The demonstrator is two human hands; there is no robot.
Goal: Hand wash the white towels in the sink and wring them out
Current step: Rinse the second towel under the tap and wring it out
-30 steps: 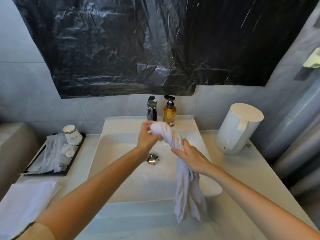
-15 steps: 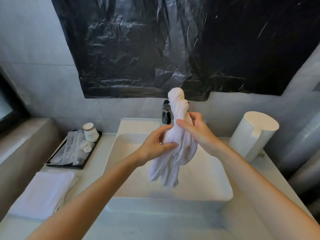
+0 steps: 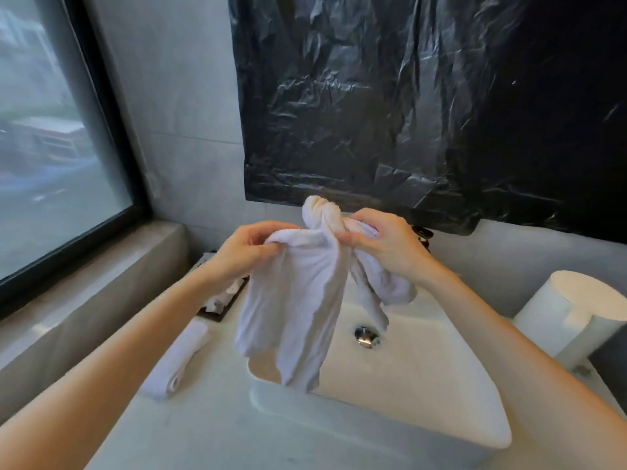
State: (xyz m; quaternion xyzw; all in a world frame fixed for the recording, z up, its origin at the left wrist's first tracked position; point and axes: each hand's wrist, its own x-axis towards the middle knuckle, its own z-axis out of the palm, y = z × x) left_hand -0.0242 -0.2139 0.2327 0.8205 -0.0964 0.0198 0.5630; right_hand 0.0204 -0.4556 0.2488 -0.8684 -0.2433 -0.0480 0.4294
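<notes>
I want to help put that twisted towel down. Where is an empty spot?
Two bare spots: the sink floor right of the drain, and the counter in front of the sink. Crowded: left of the sink, where the folded towel and black tray lie, and the right corner, with the white jug.

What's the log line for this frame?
step: wringing | left hand: grips towel | right hand: grips towel | towel: twisted, over sink | rolled towel: on counter
</notes>
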